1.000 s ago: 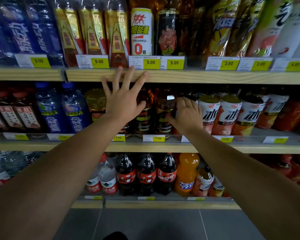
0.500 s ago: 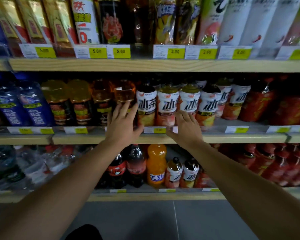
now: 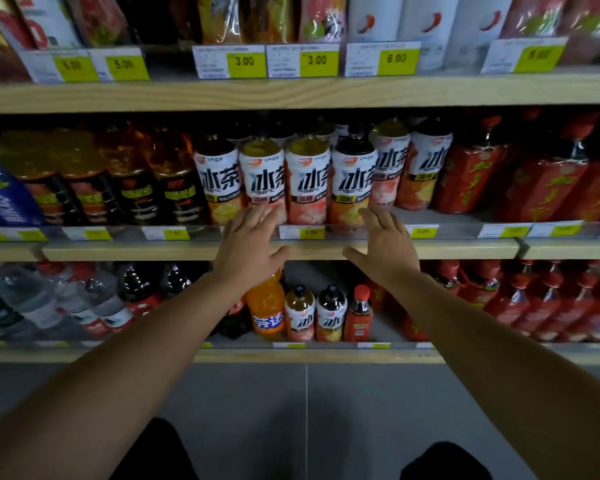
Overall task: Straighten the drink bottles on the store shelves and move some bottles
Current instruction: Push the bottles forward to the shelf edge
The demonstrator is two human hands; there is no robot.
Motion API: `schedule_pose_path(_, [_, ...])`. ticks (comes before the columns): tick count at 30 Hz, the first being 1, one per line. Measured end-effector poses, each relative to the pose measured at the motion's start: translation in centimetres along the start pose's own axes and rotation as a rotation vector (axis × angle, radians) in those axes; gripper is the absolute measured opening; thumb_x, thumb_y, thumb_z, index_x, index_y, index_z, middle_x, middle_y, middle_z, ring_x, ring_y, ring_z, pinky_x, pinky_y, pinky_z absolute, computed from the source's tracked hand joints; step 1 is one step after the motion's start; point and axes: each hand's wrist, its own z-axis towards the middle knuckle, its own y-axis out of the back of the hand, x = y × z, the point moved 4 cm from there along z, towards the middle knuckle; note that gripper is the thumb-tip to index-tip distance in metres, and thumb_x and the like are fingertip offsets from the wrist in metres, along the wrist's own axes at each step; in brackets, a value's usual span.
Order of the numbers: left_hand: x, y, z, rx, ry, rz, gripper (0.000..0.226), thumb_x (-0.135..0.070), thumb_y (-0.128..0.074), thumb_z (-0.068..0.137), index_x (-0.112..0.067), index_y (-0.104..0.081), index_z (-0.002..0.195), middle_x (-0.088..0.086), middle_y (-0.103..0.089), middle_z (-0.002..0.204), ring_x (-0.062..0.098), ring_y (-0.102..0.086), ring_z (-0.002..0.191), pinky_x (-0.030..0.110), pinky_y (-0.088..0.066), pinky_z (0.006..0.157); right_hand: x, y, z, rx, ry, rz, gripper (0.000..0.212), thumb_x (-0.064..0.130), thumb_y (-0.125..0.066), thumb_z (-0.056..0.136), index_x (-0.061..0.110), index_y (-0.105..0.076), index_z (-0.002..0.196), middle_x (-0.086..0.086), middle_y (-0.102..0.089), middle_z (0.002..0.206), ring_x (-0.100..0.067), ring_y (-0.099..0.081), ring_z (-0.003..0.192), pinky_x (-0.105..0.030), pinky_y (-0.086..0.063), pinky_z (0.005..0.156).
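Hands point(image 3: 248, 245) now before white-labelled bottles point(image 3: 307, 181)

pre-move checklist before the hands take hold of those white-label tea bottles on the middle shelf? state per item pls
1. Left hand free: ok, fingers straight, holding nothing.
2. Right hand free: ok, fingers straight, holding nothing.
3. Hands at the target: ok, both reach toward the front tea bottles on the middle shelf.
4. Contact made: cannot tell, left fingers overlap a bottle's base, touch unclear.
5. Bottles upright: ok, the front row stands, labels facing out.
6. Room to slide right: not ok, red bottles stand close beside the row.
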Motion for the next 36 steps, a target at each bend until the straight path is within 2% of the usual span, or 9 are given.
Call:
schedule_pose_path(3, [-2.9, 0.6, 0.7, 0.045, -0.019, -0.032, 0.080, -0.053, -0.055, 0.093, -0.025, -0.018, 0.157, 0.004, -0.019, 0.164, 0.030, -0.015, 0.149, 0.047, -0.018, 0.121, -1.8, 2.2, -0.6, 0.003, -0.031, -0.014, 0.085, 0.049, -0.069, 0.084, 0.017, -0.029, 0.152, -0.003, -0.029, 0.156, -0.028, -0.022, 0.145, -0.044, -0.026, 0.118])
schedule_pose_path(7, [-5.3, 1.8, 1.6, 0.034, -0.066, -0.073, 0.080, -0.051, -0.056, 0.092, -0.026, -0.018, 0.157, 0.003, -0.019, 0.163, 0.029, -0.015, 0.148, 0.049, -0.020, 0.120, -3.0, 4.5, -0.5, -0.020, -0.029, -0.035, 0.084, 0.049, -0.068, 0.085, 0.015, -0.030, 0.151, -0.004, -0.029, 0.156, -0.030, -0.022, 0.144, -0.044, -0.026, 0.118])
schedule_pose_path(13, [-7.1, 4.4, 4.0, -0.073, -0.121, -0.079, 0.078, -0.054, -0.054, 0.094, -0.027, -0.020, 0.158, 0.002, -0.018, 0.164, 0.030, -0.015, 0.149, 0.048, -0.017, 0.121, -1.7, 9.7, 1.9, -0.245, 0.107, -0.118, 0.081, 0.048, -0.071, 0.082, 0.012, -0.037, 0.146, -0.008, -0.037, 0.150, -0.032, -0.028, 0.142, -0.044, -0.025, 0.118])
schedule_pose_path(19, [-9.6, 9.6, 5.9, -0.152, -0.255, -0.034, 0.077, -0.051, -0.056, 0.093, -0.026, -0.021, 0.157, 0.004, -0.019, 0.164, 0.028, -0.015, 0.149, 0.050, -0.018, 0.120, -0.6, 16.7, 3.5, -0.442, 0.147, -0.086, 0.072, 0.044, -0.068, 0.085, 0.012, -0.041, 0.144, -0.011, -0.038, 0.150, -0.034, -0.030, 0.140, -0.044, -0.026, 0.116])
schedule_pose_path(22, [-10.9, 12.5, 7.4, -0.263, -0.310, -0.001, 0.074, -0.052, -0.055, 0.092, -0.026, -0.026, 0.155, 0.004, -0.023, 0.162, 0.028, -0.019, 0.147, 0.048, -0.019, 0.120, -0.7, 19.0, 5.4, -0.447, 0.154, -0.113, 0.076, 0.044, -0.066, 0.086, 0.016, -0.033, 0.148, -0.008, -0.030, 0.155, -0.034, -0.024, 0.143, -0.046, -0.025, 0.118])
schedule_pose_path(25, [-12.0, 14.0, 8.4, -0.292, -0.286, 0.001, 0.074, -0.050, -0.055, 0.094, -0.028, -0.023, 0.156, 0.004, -0.020, 0.163, 0.027, -0.014, 0.149, 0.045, -0.014, 0.121, -1.1, 19.9, 7.2, -0.454, 0.148, -0.128, 0.079, 0.045, -0.064, 0.088, 0.019, -0.025, 0.152, -0.007, -0.023, 0.159, -0.033, -0.016, 0.148, -0.048, -0.021, 0.120])
schedule_pose_path(30, [-12.5, 15.2, 9.6, -0.341, -0.236, 0.065, 0.075, -0.051, -0.056, 0.093, -0.027, -0.023, 0.156, 0.004, -0.019, 0.163, 0.029, -0.017, 0.148, 0.050, -0.017, 0.121, -2.8, 19.1, 8.4, -0.415, 0.122, -0.178, 0.083, 0.050, -0.061, 0.089, 0.026, -0.016, 0.155, -0.006, -0.011, 0.164, -0.031, -0.003, 0.151, -0.049, -0.011, 0.122])
schedule_pose_path(36, [-12.2, 17.8, 12.6, -0.422, -0.155, 0.129, 0.076, -0.051, -0.056, 0.092, -0.024, -0.023, 0.156, 0.006, -0.022, 0.162, 0.031, -0.021, 0.147, 0.049, -0.019, 0.120, -3.8, 18.7, 9.0, -0.435, 0.175, -0.211, 0.081, 0.057, -0.053, 0.091, 0.030, -0.013, 0.155, -0.004, -0.010, 0.164, -0.032, 0.001, 0.151, -0.051, -0.002, 0.122])
